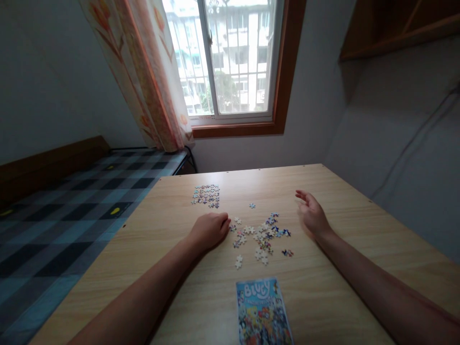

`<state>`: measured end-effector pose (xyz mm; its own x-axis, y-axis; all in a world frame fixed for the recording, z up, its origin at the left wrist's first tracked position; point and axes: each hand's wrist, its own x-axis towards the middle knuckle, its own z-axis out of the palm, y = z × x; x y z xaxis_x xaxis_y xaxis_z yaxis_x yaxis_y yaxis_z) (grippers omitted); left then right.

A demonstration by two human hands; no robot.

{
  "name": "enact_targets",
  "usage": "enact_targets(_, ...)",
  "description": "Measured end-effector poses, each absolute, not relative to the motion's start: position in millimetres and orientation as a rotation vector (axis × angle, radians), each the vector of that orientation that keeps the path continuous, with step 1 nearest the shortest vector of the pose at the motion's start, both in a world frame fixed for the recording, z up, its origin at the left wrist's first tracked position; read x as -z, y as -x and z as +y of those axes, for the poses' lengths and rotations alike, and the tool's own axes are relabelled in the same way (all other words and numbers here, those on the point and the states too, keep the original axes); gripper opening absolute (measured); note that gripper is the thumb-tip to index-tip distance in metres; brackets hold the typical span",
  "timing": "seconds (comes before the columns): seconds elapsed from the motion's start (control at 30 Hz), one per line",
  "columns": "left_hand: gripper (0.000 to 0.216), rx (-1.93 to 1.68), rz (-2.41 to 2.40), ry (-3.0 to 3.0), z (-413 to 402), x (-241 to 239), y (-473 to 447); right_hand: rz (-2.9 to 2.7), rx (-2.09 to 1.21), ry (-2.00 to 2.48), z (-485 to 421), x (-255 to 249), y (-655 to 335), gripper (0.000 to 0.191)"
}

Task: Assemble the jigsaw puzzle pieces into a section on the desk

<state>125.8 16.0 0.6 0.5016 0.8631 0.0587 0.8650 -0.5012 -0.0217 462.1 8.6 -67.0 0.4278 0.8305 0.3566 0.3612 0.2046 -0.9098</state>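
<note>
My left hand (pixel 210 229) rests on the table with its fingers curled closed, at the left edge of a loose heap of jigsaw pieces (pixel 266 232). Its fingertips are beside a small coloured piece (pixel 232 228); whether they grip anything is hidden. To the right of the heap is my right hand (pixel 313 214), fingers partly stretched and apart, with nothing visible in it. Some pieces lie pale side up, others show colours. Beyond my left hand, several rows of pieces (pixel 206 195) are laid out in a rough block. One single piece (pixel 252 205) lies apart behind the heap.
A blue "Bluey" picture box or card (pixel 264 311) lies at the near side of the wooden table (pixel 359 230). Left of the table stands a bed with a checked cover (pixel 89 206). A window (pixel 240 62), curtain (pixel 143 72) and wall shelf (pixel 402 38) are beyond.
</note>
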Motion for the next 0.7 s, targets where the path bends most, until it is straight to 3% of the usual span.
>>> enact_targets(0.53, 0.029, 0.274, -1.471, 2.812, 21, 10, -123, -1.498, -0.487, 1.455, 12, 78, -458, 0.049)
enact_targets(0.7, 0.028, 0.315, -1.49, 2.812, 22, 11, -124, -1.714, -0.366, 1.585, 8, 64, -453, 0.03)
